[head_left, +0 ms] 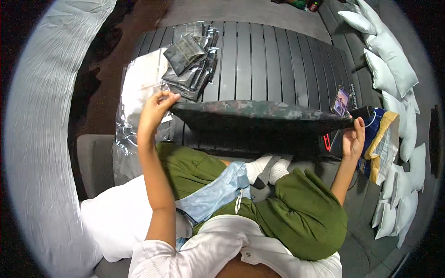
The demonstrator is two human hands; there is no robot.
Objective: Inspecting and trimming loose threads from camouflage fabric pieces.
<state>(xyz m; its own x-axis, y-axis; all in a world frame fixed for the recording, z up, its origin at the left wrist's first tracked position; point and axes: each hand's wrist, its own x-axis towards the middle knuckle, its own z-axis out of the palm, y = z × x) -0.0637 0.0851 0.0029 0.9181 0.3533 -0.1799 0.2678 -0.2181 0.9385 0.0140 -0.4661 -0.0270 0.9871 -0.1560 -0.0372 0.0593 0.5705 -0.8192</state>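
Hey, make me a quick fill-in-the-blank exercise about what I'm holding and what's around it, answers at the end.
1. The left hand and right hand hold up a cloth with a military-style ____ pattern.
2. The packets on the slatted table lie nearer the ____ hand.
3. The phone is nearer the ____ hand.
4. The person's pants are ____ in colour.

Missing words: camouflage; left; right; green.

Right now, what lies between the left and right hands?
In the head view, dark camouflage-patterned fabric spans the gap, held by left hand and right hand.
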